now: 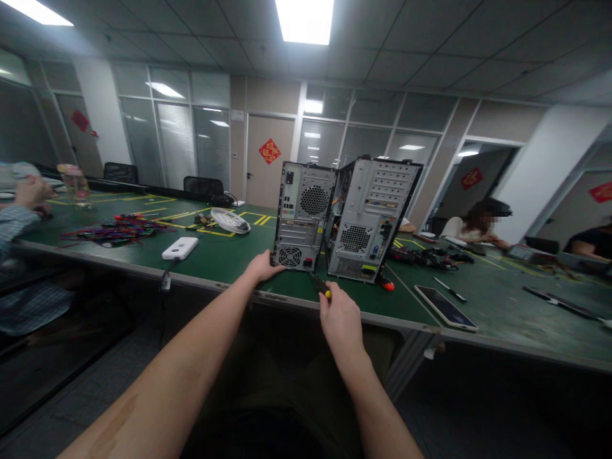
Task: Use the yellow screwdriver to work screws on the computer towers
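Two desktop computer cases stand upright side by side with their rear panels facing me: a narrower computer case (pixel 301 220) on the left and a taller computer case (pixel 366 223) on the right. My left hand (pixel 264 266) grips the lower left corner of the narrower case, its fingertips partly hidden. In my right hand (pixel 342 312) is a screwdriver (pixel 323 287) with a black and yellow handle. Its shaft points at the bottom edge of the narrower case's rear panel, below the power supply fan. Whether the tip touches a screw is too small to tell.
A white power bank (pixel 180 248) with a cable lies left, before tangled wires (pixel 122 231) and a white coil (pixel 230 220). On the right are an orange-ended tool (pixel 387 286), black cables (pixel 433 257), a phone (pixel 445 306) and a thin rod (pixel 450 289). Other people sit at both sides.
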Motion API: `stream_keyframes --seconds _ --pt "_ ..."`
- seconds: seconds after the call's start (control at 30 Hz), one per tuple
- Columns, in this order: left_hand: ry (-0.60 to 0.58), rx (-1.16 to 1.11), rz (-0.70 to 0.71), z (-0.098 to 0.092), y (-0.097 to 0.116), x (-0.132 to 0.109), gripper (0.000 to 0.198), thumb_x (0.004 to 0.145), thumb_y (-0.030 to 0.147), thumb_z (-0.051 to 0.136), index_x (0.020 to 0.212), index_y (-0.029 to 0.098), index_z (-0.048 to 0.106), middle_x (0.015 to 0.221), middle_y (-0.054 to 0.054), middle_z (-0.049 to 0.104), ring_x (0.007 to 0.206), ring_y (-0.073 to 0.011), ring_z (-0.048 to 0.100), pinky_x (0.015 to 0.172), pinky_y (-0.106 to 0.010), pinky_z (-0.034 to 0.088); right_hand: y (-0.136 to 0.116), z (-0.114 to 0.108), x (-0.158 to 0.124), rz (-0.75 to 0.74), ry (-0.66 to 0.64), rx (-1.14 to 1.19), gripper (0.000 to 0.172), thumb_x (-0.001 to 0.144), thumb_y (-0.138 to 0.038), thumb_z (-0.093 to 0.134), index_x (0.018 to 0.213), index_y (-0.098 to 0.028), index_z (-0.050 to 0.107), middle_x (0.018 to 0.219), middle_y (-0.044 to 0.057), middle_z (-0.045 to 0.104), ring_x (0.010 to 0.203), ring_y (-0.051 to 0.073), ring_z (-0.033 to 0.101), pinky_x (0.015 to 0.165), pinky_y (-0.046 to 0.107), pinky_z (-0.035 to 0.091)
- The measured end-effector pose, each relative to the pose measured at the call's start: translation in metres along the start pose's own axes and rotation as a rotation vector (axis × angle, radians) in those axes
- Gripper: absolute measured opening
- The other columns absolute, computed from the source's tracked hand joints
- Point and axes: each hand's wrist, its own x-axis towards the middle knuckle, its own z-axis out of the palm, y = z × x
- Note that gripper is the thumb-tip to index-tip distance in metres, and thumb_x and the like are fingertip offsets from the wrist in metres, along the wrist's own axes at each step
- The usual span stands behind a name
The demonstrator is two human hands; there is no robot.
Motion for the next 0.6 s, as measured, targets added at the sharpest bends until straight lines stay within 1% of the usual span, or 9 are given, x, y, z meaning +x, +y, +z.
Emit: stream_keyframes --seconds 0.1,0.23,0.3,0.43,0.6 --pt "-0.002 0.001 0.001 -0.0004 0.0003 -0.0002 0.070 0.078 0.061 0.075 0.129 0.017 0.057 0.132 -0.018 0.068 0.120 -0.0331 0.067 0.095 -0.035 0.053 0.0000 0.0001 0.0001 0.004 -0.003 -0.010 0.023 0.102 -0.021 0.052 0.123 -0.017 0.061 0.110 0.010 0.072 0.101 0.019 0.070 0.087 0.026 0.047" --pt "-0.003 0.007 0.002 -0.0005 0.0003 -0.0006 0.070 0.078 0.061 0.074 0.130 0.016 0.057 0.132 -0.019 0.068 0.119 -0.0336 0.067 0.094 -0.036 0.053 -0.0002 0.0000 0.0001 -0.011 0.001 -0.024 0.022 0.101 -0.020 0.055 0.121 -0.018 0.061 0.110 0.009 0.073 0.098 0.020 0.071 0.084 0.026 0.047" --pt "-0.001 0.003 0.004 -0.0004 0.0006 -0.0010 0.069 0.078 0.061 0.074 0.129 0.016 0.057 0.132 -0.019 0.069 0.120 -0.0335 0.067 0.094 -0.036 0.053 -0.0006 0.0003 0.0003 -0.007 -0.007 -0.044 0.021 0.101 -0.023 0.055 0.120 -0.017 0.061 0.107 0.010 0.074 0.095 0.021 0.072 0.080 0.027 0.047" --pt "0.002 -0.004 0.009 -0.0009 0.0017 -0.0020 0.067 0.079 0.060 0.074 0.128 0.018 0.058 0.132 -0.017 0.069 0.122 -0.0319 0.066 0.096 -0.034 0.052 -0.0018 0.0009 0.0006 0.051 -0.045 -0.110 0.021 0.104 -0.030 0.052 0.117 -0.015 0.060 0.098 0.011 0.076 0.087 0.022 0.074 0.073 0.027 0.046" --pt "-0.006 -0.001 -0.006 -0.0022 0.0029 -0.0027 0.067 0.078 0.059 0.075 0.128 0.018 0.058 0.131 -0.017 0.070 0.120 -0.0318 0.067 0.095 -0.033 0.052 -0.0011 0.0007 0.0002 0.024 -0.030 -0.084 0.018 0.102 -0.025 0.054 0.117 -0.017 0.060 0.103 0.009 0.075 0.090 0.021 0.073 0.074 0.027 0.047"
